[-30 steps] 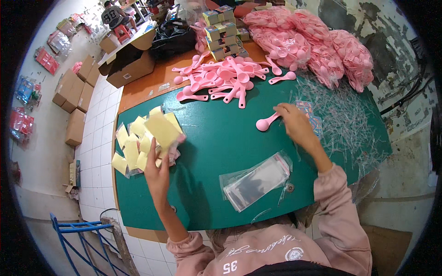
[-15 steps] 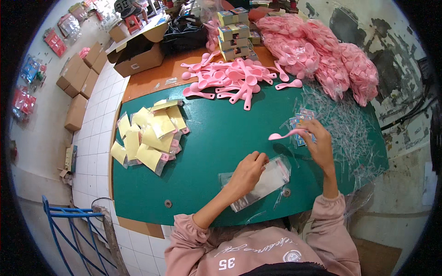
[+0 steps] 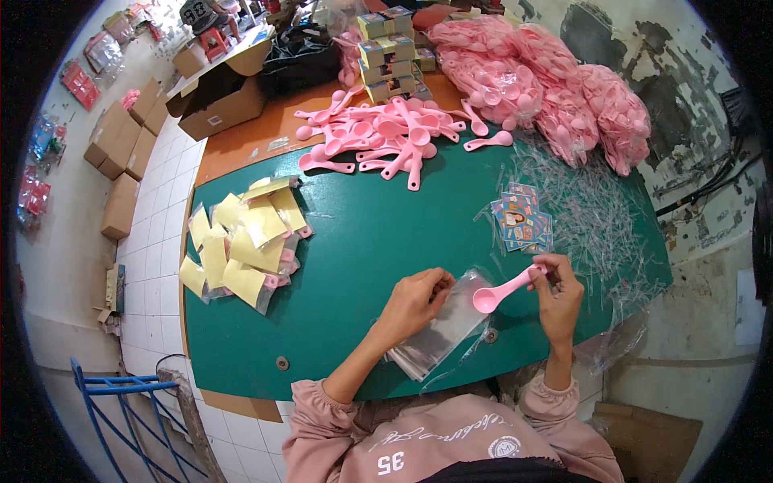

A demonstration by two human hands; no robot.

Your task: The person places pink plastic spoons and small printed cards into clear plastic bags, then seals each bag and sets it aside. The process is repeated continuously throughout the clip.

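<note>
My right hand (image 3: 557, 296) pinches a pink measuring spoon (image 3: 506, 293) by the end of its handle. The spoon's round bowl hangs over the right side of a stack of clear plastic bags (image 3: 439, 342). At the upper left edge of that stack is my left hand (image 3: 417, 304), fingers curled and closed; whatever lies between them is hidden. Beyond my right hand, small colourful printed cards (image 3: 523, 221) lie in a loose pile on the green table mat (image 3: 386, 229).
Filled bags with yellow cards (image 3: 256, 233) lie at the left. Loose pink spoons (image 3: 386, 133) are heaped at the far side, before stacked card bundles (image 3: 386, 52). Big bags of spoons (image 3: 547, 88) and clear plastic strips (image 3: 588, 209) fill the right. An open cardboard box (image 3: 221, 109) stands far left.
My right hand has moved down toward me with the spoon, bringing its bowl over the bags and uncovering the cards. My left hand stays by the stack. The whole view has shifted slightly.
</note>
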